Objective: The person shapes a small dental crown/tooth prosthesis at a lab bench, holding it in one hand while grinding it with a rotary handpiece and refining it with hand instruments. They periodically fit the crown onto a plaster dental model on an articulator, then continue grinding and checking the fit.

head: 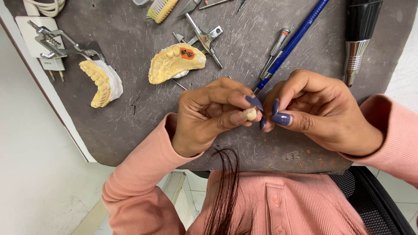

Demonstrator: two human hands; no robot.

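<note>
Fingers of my left hand (209, 115) are pinching a small cream tooth crown (250, 114) above the counter (130, 122). My right hand (320, 113) is gripping a blue-handled tool (291, 43), tip hidden near it. I am judging this as fine trimming, needing steady, light contact.

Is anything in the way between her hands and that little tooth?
No. The left hand already pinches the small cream tooth in its fingertips, and the right hand touches it from the other side with the blue tool. Nothing sits between them.
</note>
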